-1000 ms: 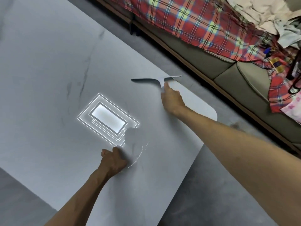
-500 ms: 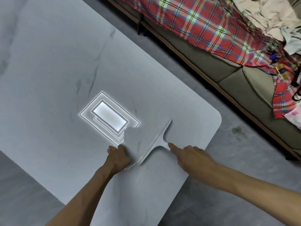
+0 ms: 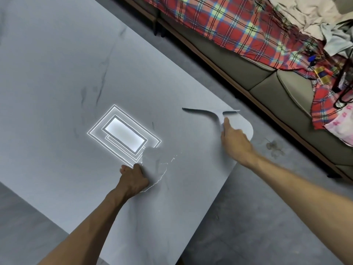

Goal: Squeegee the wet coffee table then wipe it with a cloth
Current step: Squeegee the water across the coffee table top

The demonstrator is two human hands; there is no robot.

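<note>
Head view (the only one there is). The squeegee (image 3: 219, 115) lies on the coffee table (image 3: 57, 77) toward 2 o'clock of the picture. Its blade runs crosswise just short of the table's rounded corner, and its handle curves back toward 5 o'clock into the right hand (image 3: 236, 143). That hand is wrapped round the handle, forefinger laid along it. The left hand (image 3: 133, 179), near 6 o'clock of the centre, has its fingers curled on a grey cloth (image 3: 152, 159) bunched against the tabletop.

The squeegee looks light, with a stiff handle and a thin, bendy blade. The grip low on the handle with a finger on top seems right for keeping the edge pressed evenly. The smooth, stone-like top should let it glide readily (thin bright lines beside the cloth are probably water edges). The cloth is soft and limp and will crumple, so it is best held in a bunch.

A ceiling light reflection (image 3: 124, 134) glares at 11 o'clock of the left hand. A sofa (image 3: 248, 77) under a plaid blanket (image 3: 238, 29) runs from 12 to 3 o'clock, and the floor (image 3: 257, 217) has a stain (image 3: 274, 147) beside the corner. A pull toward the person would likely meet the cloth and left hand.
</note>
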